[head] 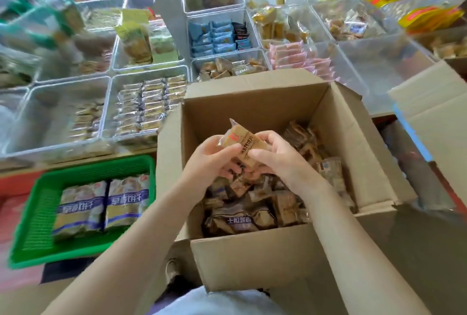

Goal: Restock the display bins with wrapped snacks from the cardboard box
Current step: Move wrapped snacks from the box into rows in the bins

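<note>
Clear display bins fill the upper frame; the open cardboard box sits centre, about half full. I hold one tan wrapped snack above the pile, left hand and right hand fingers curled round its ends. Advice: gather several, keep wrappers flat, stack labels aligned.

You've got a green plastic basket lower left holding two blue-and-yellow packets, second cardboard box at right edge.
</note>
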Action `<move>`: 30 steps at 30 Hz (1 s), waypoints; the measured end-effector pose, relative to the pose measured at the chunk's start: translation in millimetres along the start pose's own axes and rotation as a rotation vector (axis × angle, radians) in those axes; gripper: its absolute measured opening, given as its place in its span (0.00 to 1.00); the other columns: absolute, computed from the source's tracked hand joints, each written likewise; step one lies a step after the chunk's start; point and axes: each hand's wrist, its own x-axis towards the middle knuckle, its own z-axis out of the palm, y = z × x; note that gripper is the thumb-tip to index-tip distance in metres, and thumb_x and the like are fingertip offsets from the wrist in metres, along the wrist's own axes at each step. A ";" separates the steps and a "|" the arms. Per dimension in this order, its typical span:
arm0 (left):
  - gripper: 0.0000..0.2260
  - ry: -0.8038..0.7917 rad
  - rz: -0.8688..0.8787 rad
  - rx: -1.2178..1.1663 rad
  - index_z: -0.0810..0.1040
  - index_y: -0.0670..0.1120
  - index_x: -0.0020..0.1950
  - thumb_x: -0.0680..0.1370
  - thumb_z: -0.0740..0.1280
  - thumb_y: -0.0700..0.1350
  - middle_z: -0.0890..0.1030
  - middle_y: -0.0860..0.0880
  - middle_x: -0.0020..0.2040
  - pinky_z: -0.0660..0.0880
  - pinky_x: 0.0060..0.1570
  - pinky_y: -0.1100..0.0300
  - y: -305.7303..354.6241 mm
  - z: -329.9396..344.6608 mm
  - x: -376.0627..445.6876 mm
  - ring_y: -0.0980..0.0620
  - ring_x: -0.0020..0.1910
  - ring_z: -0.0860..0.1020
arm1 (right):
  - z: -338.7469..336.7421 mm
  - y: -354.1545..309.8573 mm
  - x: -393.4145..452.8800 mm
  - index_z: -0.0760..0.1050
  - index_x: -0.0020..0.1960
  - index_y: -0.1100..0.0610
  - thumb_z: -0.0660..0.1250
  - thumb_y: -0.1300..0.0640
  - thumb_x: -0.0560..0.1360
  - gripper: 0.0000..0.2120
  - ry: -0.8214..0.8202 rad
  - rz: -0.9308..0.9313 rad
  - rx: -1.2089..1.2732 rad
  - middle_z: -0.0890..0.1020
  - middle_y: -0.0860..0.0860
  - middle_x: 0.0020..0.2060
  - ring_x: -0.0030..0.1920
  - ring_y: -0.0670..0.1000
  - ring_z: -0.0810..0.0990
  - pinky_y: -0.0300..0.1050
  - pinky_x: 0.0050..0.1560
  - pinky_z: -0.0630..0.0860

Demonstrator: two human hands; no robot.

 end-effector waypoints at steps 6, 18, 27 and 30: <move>0.17 -0.008 0.063 0.103 0.79 0.52 0.58 0.75 0.74 0.36 0.85 0.47 0.49 0.79 0.39 0.60 18.0 -125.5 -15.2 0.53 0.42 0.83 | 103.8 -28.3 32.9 0.77 0.60 0.46 0.72 0.49 0.77 0.12 -0.051 -0.131 -0.242 0.85 0.48 0.50 0.52 0.49 0.84 0.48 0.57 0.79; 0.21 0.550 -0.005 0.638 0.74 0.43 0.71 0.77 0.68 0.42 0.75 0.42 0.67 0.66 0.67 0.55 -95.6 -557.1 5.0 0.45 0.68 0.72 | 443.2 -42.6 235.4 0.79 0.60 0.51 0.74 0.52 0.74 0.15 0.148 -0.180 -0.767 0.82 0.50 0.47 0.47 0.51 0.80 0.39 0.42 0.73; 0.34 0.375 -0.087 1.201 0.36 0.46 0.81 0.84 0.49 0.60 0.39 0.46 0.82 0.39 0.78 0.44 -168.7 -660.9 38.1 0.48 0.80 0.35 | 574.0 -15.2 372.0 0.71 0.56 0.52 0.72 0.56 0.72 0.16 0.167 -0.048 -0.873 0.77 0.52 0.54 0.53 0.54 0.76 0.47 0.52 0.73; 0.37 0.368 -0.048 1.210 0.28 0.48 0.78 0.83 0.50 0.62 0.42 0.44 0.82 0.34 0.77 0.44 -180.5 -662.7 34.3 0.49 0.77 0.28 | 599.5 -1.9 407.7 0.73 0.61 0.53 0.72 0.55 0.75 0.17 0.077 -0.018 -0.911 0.80 0.50 0.54 0.53 0.52 0.77 0.44 0.52 0.71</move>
